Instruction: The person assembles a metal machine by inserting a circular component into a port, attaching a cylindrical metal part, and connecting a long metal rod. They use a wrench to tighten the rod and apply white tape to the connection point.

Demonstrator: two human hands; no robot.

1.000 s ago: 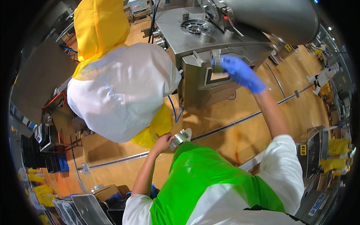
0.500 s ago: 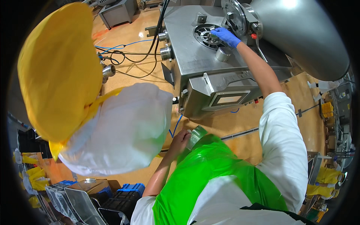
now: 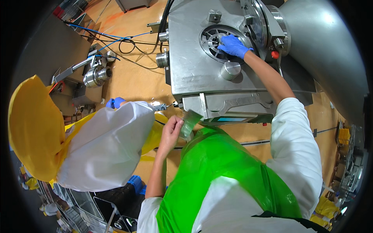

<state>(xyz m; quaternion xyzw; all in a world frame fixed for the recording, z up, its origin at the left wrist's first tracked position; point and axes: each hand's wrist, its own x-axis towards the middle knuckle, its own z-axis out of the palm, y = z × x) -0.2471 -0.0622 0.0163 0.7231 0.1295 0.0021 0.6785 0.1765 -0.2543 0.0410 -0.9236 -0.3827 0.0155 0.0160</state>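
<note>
A shiny metal piece (image 3: 190,122) sits in the bare left hand (image 3: 171,131), gripped along its left edge. The fingers are curled closed with the thumb against them, and most of the piece juts out to the right of the knuckles, tilted, its upper corner pointing at the machine. It hangs just beyond the top of the green apron (image 3: 217,159), near the machine's front.

The right hand, in a blue glove (image 3: 234,46), reaches out to the spoked disc (image 3: 213,42) in the round opening on the machine's top (image 3: 186,64). Its fingers are partly bent, the tips over the right part of the spokes; whether they touch them or have hold of something, I cannot tell.

A squat metal knob (image 3: 230,70) stands just below the opening, and another knob (image 3: 214,16) above it. To the right, beside the forearm, are a red ball (image 3: 275,54) on a lever and a large steel drum (image 3: 326,42).

At left, a co-worker in a yellow hood (image 3: 37,128) bends low, a blue-gloved hand (image 3: 115,103) showing past the white sleeve.
</note>
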